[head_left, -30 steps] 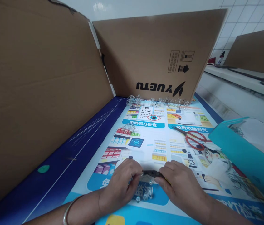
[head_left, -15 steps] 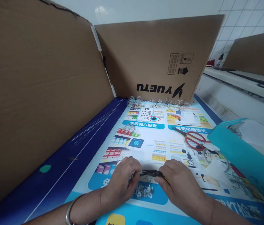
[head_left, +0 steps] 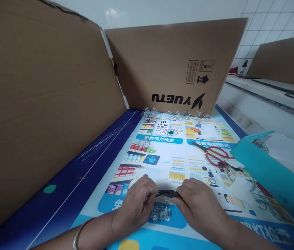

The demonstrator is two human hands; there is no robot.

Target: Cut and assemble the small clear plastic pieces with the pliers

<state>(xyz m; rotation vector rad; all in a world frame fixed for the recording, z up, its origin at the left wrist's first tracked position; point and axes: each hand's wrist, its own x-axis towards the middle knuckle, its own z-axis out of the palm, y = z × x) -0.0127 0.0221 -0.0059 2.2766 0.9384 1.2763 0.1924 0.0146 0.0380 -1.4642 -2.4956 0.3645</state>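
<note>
My right hand (head_left: 199, 205) is closed around the handles of dark-jawed pliers (head_left: 170, 193), a bit of yellow showing at the grip. The jaws point left toward my left hand (head_left: 140, 198), whose fingers are pinched together by the tips. Below the pliers hangs a small cluster of clear beads on thin wire (head_left: 161, 211), between the two hands. My left fingers seem to hold this beaded wire, though the pinch itself is hidden. Whether the beads touch the printed sheet under them I cannot tell.
Red-handled scissors (head_left: 216, 156) and a roll of wire (head_left: 241, 178) lie right of centre. A turquoise box (head_left: 272, 173) stands at the right. Clear beaded wire pieces (head_left: 178, 115) line the foot of the rear cardboard panel (head_left: 175, 69). Another cardboard panel (head_left: 45, 104) rises at left.
Both hands stay in nearly the same place. The pliers' jaws have shifted very slightly, still beside my left fingertips.
</note>
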